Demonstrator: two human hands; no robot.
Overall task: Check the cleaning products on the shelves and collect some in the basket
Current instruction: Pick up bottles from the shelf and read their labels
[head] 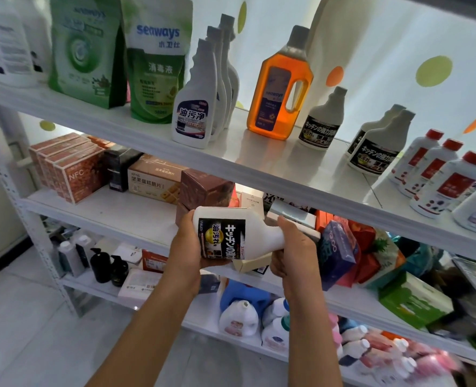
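Lying sideways at six o'clock below the upper shelf (pixel 259 163), the white kitchen degreaser bottle (pixel 231 233) looks rigid, smooth, probably liquid-heavy, so left hand (pixel 186 247) grasping its base and right hand (pixel 295 247) clenching its neck seem sensible.

Bright and even, lit mostly from behind through the pale dotted curtain (pixel 398 51) at upper right. Amber bottle (pixel 280 88) glowing, backlit. Soft glare along the top shelf (pixel 259 152); deeper shade beneath it. Blurred at lower right, where the pink bottles (pixel 415 356) smear. Soft at upper left too. Bowed at the edges by wide-angle distortion.
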